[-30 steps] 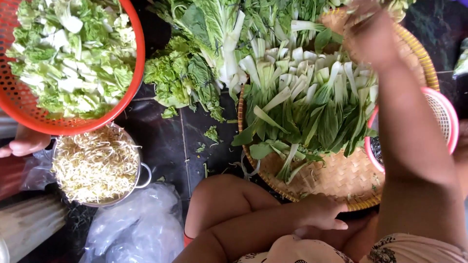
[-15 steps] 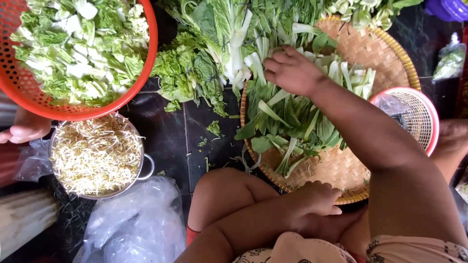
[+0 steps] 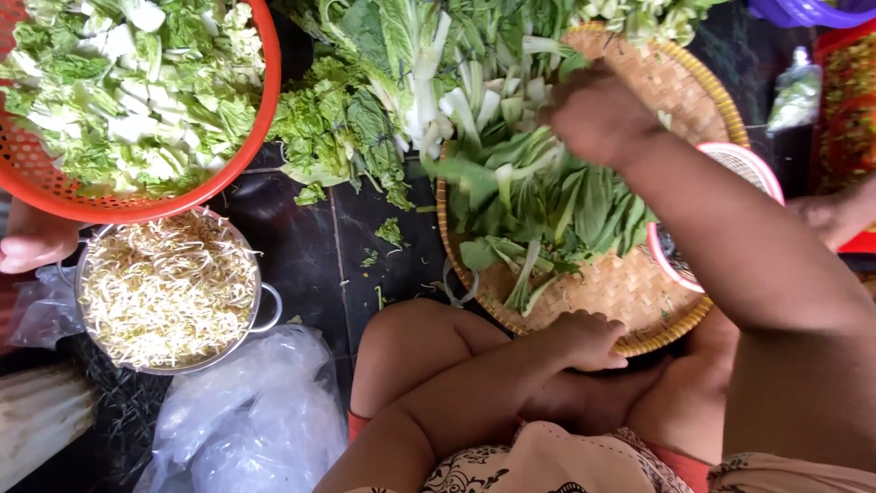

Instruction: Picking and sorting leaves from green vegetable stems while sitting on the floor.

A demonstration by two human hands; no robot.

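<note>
My right hand (image 3: 598, 114) reaches over a round woven tray (image 3: 639, 301) and closes on a bunch of leafy greens with pale stems (image 3: 538, 196) piled on it; the hand is blurred. Fingers curled, my left hand (image 3: 584, 340) grips the tray's near rim, just above my bent knee (image 3: 411, 351). More greens spill off the tray's far left side onto the dark floor.
A red plastic basket (image 3: 260, 137) of chopped cabbage sits at the upper left. Below it is a metal pot (image 3: 260, 310) of bean sprouts. A pink strainer (image 3: 757, 164) lies by the tray's right edge. Other people's hands show at the left (image 3: 32, 242) and right (image 3: 826, 215). Clear plastic bags (image 3: 246, 420) lie near my knee.
My right hand came down from the tray's far right edge and moved left onto the pile of greens. My left hand stayed on the tray's rim.
</note>
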